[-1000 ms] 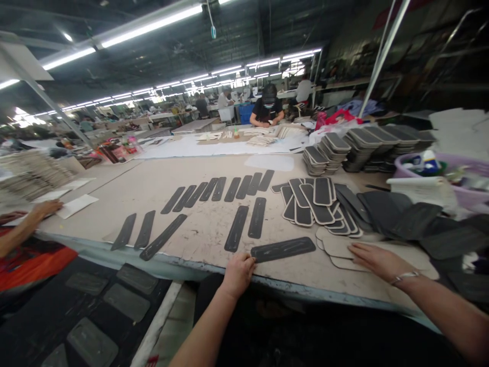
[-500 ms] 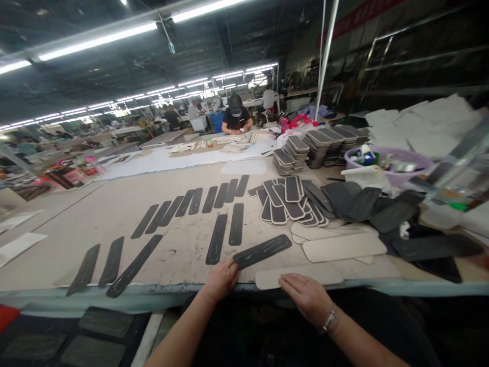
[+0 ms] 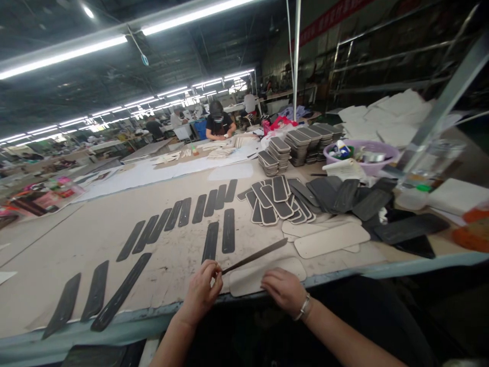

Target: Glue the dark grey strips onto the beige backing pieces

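My left hand [image 3: 204, 288] is closed on the end of a dark strip [image 3: 255, 256], pinched between thumb and fingers. The strip is tipped nearly on edge, so only a thin side shows. Just in front of it lies a long beige panel [image 3: 244, 279] with rounded ends, along the table's near edge. Curled over that panel's near side is my right hand [image 3: 283, 289], its fingers together and gripping the edge; the thumb is hidden. Beyond my left hand, two more dark strips [image 3: 228, 232] lie flat.
Rows of dark strips [image 3: 131, 240] cover the table's left part. To the right lie a pile of dark pieces with pale borders [image 3: 269, 203], beige panels [image 3: 332, 240] and loose dark pieces [image 3: 376, 204]. Behind are stacks [image 3: 280, 153], a purple basin [image 3: 385, 153] and a co-worker [image 3: 219, 122].
My left hand has lifted and tipped the dark strip from lying flat to nearly on edge. My right hand's fingers have curled in at the beige panel's edge. The camera view has turned right.
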A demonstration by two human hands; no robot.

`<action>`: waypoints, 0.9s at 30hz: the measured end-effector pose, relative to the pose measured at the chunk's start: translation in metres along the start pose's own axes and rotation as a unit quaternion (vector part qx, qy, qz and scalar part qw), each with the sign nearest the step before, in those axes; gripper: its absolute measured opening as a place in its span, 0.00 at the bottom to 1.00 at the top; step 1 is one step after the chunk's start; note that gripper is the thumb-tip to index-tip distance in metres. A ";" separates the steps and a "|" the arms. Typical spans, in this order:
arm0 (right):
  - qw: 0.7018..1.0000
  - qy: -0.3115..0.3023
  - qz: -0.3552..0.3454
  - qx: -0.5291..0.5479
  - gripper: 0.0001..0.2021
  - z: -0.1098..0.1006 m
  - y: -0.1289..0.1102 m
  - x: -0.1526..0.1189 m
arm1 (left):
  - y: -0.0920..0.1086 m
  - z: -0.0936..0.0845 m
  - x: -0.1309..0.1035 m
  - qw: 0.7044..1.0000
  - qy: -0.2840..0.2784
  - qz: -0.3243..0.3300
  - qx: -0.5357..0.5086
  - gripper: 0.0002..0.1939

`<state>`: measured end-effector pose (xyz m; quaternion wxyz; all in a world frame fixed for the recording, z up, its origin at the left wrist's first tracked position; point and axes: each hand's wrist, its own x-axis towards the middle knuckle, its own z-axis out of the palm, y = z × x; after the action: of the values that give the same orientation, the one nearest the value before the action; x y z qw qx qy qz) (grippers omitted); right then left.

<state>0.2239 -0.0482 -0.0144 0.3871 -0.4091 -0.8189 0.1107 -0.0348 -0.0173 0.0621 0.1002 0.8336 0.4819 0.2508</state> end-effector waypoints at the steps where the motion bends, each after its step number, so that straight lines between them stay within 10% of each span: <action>1: 0.996 0.032 0.078 0.019 0.08 -0.007 0.005 -0.006 | 0.004 -0.005 -0.002 1.000 -0.011 -0.001 -0.011 0.05; 6: 0.886 0.156 0.392 0.193 0.19 -0.038 0.036 -0.034 | 0.019 -0.019 -0.013 0.997 -0.050 -0.017 -0.061 0.05; 15: 0.867 0.112 0.416 0.250 0.15 -0.070 0.038 -0.048 | 0.023 -0.015 -0.016 0.984 -0.124 -0.082 -0.097 0.08; 21: 0.787 0.091 0.446 0.417 0.22 -0.070 0.033 -0.058 | 0.019 -0.003 -0.019 0.967 -0.159 -0.125 -0.155 0.11; 27: 0.841 0.062 0.456 0.283 0.19 -0.064 0.031 -0.063 | 0.011 0.009 -0.021 0.936 -0.159 -0.190 -0.248 0.09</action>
<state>0.3119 -0.0845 -0.0210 0.4421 -0.6150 -0.4466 0.4763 -0.0307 -0.0404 0.0525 0.4250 0.7039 0.5317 0.2031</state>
